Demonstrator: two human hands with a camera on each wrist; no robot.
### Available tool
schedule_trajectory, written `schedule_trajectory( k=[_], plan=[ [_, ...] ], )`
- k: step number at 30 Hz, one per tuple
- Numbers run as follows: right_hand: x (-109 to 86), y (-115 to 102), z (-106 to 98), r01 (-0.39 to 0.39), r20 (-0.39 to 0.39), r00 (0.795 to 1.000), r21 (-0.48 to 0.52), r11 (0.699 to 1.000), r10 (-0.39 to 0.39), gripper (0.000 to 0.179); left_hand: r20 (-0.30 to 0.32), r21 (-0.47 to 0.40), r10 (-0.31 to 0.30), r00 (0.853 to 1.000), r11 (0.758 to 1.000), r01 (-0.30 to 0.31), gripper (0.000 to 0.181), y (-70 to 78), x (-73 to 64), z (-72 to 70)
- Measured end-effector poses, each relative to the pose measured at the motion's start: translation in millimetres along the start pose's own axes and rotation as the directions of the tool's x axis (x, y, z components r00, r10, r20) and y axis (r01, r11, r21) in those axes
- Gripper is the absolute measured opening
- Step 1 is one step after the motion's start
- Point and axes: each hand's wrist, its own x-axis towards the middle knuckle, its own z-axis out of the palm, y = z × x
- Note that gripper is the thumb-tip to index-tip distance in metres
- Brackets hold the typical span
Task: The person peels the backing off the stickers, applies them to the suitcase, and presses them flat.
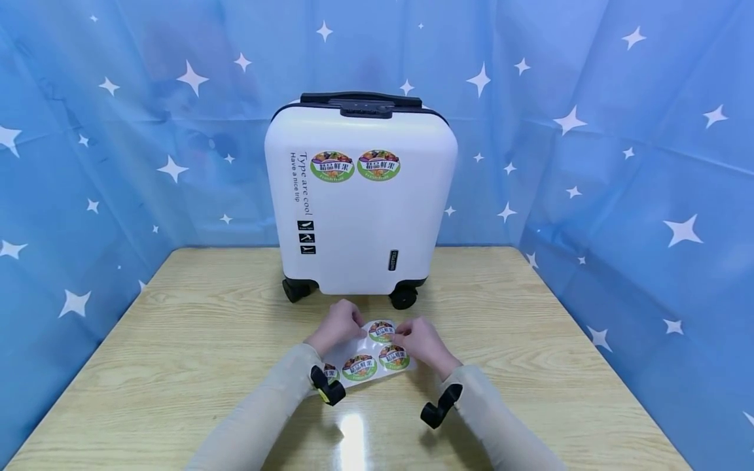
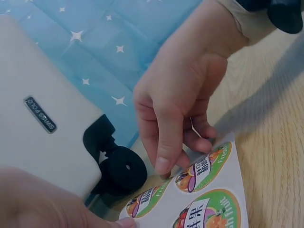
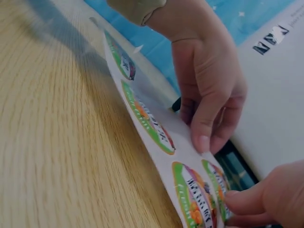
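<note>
A white sheet of oval fruit stickers (image 1: pixel 370 381) is tilted up a little off the wooden table. My left hand (image 1: pixel 341 325) pinches its far edge, with the thumb (image 3: pixel 203 144) lying on the upper face. On the opposite side my right hand (image 1: pixel 425 341) has thumb and forefinger together at the sheet's right edge, beside the top right sticker (image 1: pixel 381 331). In the left wrist view the right thumb (image 2: pixel 163 164) points down at that edge. Behind the hands stands a white suitcase (image 1: pixel 365 222) bearing two matching stickers (image 1: pixel 379 165) side by side near its top.
The suitcase rests on black wheels (image 1: pixel 404 298) close behind the sheet. Its black handle (image 1: pixel 360 99) is on top. Blue star-patterned cloth (image 1: pixel 589 163) hangs around the back and sides of the wooden table (image 1: pixel 530 366).
</note>
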Motion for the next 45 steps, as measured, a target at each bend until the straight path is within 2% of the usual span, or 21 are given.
schedule_trajectory(
  k=[8, 10, 14, 17, 19, 25, 31, 38, 45],
  plan=[
    [1.9, -5.7, -0.7, 0.079, -0.092, 0.993, 0.024, 0.997, -0.076, 0.017, 0.033, -0.054, -0.010, 0.999, 0.998, 0.012, 0.016, 7.6, 0.5, -8.9],
    [0.9, -8.9, -1.7, 0.127, -0.130, 0.984, 0.001, 0.992, -0.126, 0.012, 0.033, -0.066, -0.003, 0.999, 0.998, 0.005, 0.016, 9.6, 0.3, -10.9],
    [-2.2, -15.4, -2.9, 0.222, -0.196, 0.952, -0.081, 0.972, -0.234, 0.008, 0.026, -0.080, 0.017, 1.000, 0.997, -0.015, 0.015, 13.8, -0.5, -14.9],
    [-4.3, -19.1, -3.1, 0.255, -0.215, 0.936, -0.131, 0.958, -0.278, 0.007, 0.020, -0.088, 0.026, 0.999, 0.996, -0.024, 0.014, 17.3, -2.0, -17.6],
    [-5.4, -20.7, -2.8, 0.260, -0.216, 0.933, -0.153, 0.953, -0.289, 0.007, 0.017, -0.088, 0.033, 0.999, 0.996, -0.032, 0.013, 19.1, -3.5, -19.4],
    [-8.3, -24.3, -2.2, 0.257, -0.210, 0.938, -0.107, 0.960, -0.275, 0.006, 0.021, -0.102, 0.022, 1.000, 0.995, -0.019, 0.013, 23.9, -7.1, -21.6],
    [-12.7, -27.0, -2.5, 0.248, -0.170, 0.952, -0.069, 0.966, -0.256, 0.006, 0.014, -0.118, 0.011, 1.000, 0.993, -0.010, 0.013, 27.3, -10.9, -21.7],
    [-16.4, -31.3, -3.5, 0.240, -0.124, 0.960, -0.093, 0.966, -0.250, 0.010, 0.002, -0.128, 0.012, 1.000, 0.992, -0.011, 0.013, 28.2, -13.1, -21.1],
    [-18.8, -34.8, -6.2, 0.227, -0.103, 0.967, -0.057, 0.972, -0.232, 0.010, -0.013, -0.122, 0.059, 0.998, 0.991, -0.060, 0.015, 31.5, -15.5, -22.6]
  ],
)
